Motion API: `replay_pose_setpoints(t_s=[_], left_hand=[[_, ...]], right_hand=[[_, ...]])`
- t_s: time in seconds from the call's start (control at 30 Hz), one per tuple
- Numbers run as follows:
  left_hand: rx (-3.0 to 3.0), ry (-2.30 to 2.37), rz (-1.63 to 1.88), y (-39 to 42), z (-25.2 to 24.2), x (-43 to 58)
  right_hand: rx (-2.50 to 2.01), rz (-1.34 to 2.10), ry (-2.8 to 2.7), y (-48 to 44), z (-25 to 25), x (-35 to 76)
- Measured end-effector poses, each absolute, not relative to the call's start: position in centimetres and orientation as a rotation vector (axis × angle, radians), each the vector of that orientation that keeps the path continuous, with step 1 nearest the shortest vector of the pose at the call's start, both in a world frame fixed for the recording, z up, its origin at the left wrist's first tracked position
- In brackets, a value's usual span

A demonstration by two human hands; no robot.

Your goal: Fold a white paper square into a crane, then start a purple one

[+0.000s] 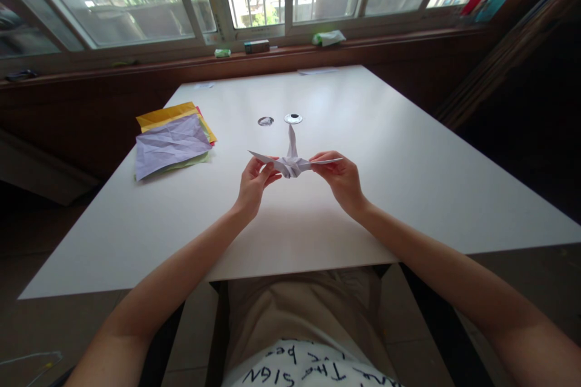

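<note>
Holding the crane (293, 164) by its two sides brings, I think, one main danger: tearing. The left grip (254, 186) is pinched on the left wing (256, 155), with the thumb on the near side. The right grip (347, 182) is pinched on the right wing (329, 161). The body of the crane is free between them, over the middle of the white counter (408, 193). If both grips pull outward too hard, or not equally, the paper could rip where the wings meet the body, or the folds could come loose. A too strong pinch could crease a wing in a wrong line. If only one grip lets go, the crane could swing down and bend its thin point (292, 142).

The long axis goes from left to right, wing tip to wing tip, roughly along the near edge of the counter. The left wing rises a little toward its far-left tip; the right wing is nearly level. The thin point stands in the middle and aims up and far, toward the round fittings (265, 121). Whether it is head or tail, I cannot tell. Some loose sheets (170, 142) lie at left, well apart from the crane.
</note>
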State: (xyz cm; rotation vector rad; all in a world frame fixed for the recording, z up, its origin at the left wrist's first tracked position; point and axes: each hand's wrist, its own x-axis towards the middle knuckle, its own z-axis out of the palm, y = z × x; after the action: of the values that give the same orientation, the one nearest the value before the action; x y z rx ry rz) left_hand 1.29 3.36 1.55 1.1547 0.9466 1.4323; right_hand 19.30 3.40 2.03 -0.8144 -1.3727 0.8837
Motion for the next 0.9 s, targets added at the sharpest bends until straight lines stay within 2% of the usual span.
replay_pose_setpoints(t_s=[0.2, 0.43, 0.9], left_hand=[[1.514, 1.058, 1.427, 3.6, 1.3, 0.8], [1.553, 1.124, 1.254, 3.6, 0.6, 0.9], [1.584, 1.067, 1.1, 3.7, 0.2, 0.8]], right_hand=[[-0.829, 0.969, -1.564, 3.3, 2.1, 19.4], [-1.001, 1.06, -1.616, 3.6, 1.6, 19.4], [-1.167, 0.578, -1.974, 3.3, 1.7, 19.4]])
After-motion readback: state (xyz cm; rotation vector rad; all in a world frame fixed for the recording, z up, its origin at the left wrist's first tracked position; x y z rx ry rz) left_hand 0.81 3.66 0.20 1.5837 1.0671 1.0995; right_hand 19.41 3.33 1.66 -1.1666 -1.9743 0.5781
